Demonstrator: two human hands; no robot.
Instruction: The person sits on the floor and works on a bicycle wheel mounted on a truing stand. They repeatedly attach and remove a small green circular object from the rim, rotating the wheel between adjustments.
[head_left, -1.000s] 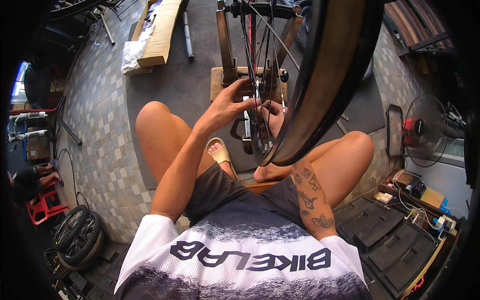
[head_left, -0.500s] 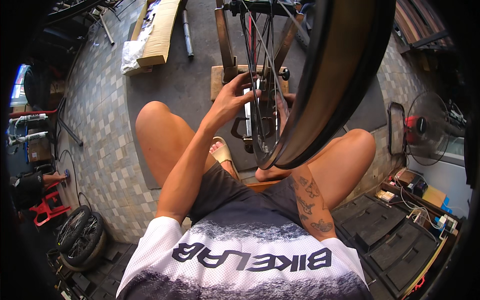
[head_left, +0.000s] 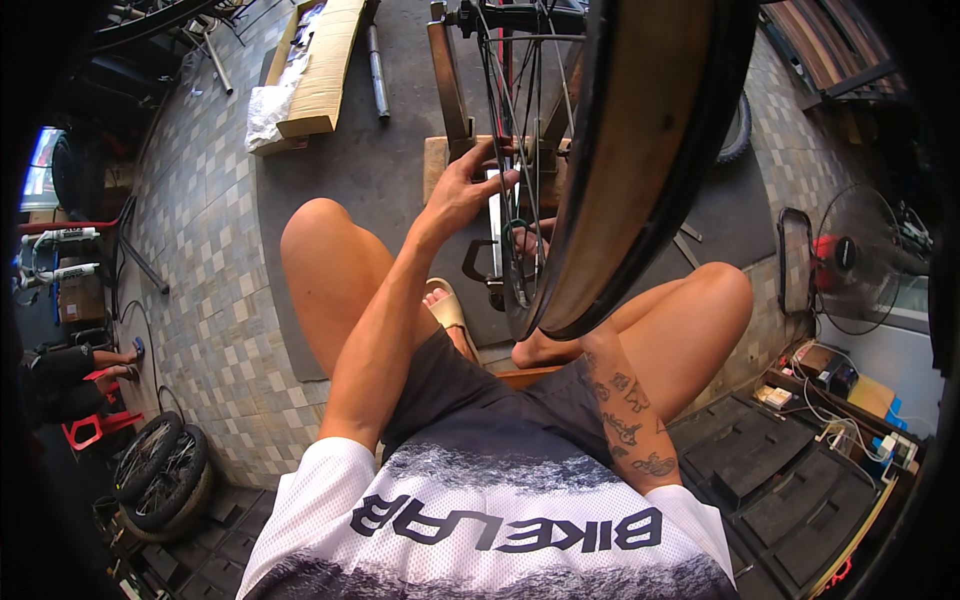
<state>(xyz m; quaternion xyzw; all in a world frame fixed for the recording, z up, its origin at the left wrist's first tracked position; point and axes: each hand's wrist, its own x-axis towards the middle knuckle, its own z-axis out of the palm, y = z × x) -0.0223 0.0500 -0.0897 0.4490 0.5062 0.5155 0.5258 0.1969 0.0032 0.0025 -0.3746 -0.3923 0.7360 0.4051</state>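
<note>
A bicycle wheel (head_left: pixel 650 150) with a broad brown band between black edges stands in front of me in a metal stand (head_left: pixel 450 80). The stand has a wooden base (head_left: pixel 436 170) and a dark curved caliper arm (head_left: pixel 474 262) near the rim. At the left side of the wheel is my left hand (head_left: pixel 462 197), its thumb and fingers apart and reaching to the spokes. My right hand (head_left: pixel 531 242) comes from behind the rim, partly hidden, with bent fingers at the lower spokes. A small dark-green round thing (head_left: pixel 516 227) shows at those fingers; its kind is unclear.
An open cardboard box (head_left: pixel 325 70) and a metal tube (head_left: pixel 378 72) lie on the dark mat ahead left. Small wheels (head_left: pixel 165 465) stack at lower left, near another person's legs (head_left: pixel 95 360). On the right are a fan (head_left: pixel 855 255) and black cases (head_left: pixel 750 440).
My right hand has moved down and left, to the lower spokes. The wheel appears slightly farther left in the view. My left hand keeps nearly the same place.
</note>
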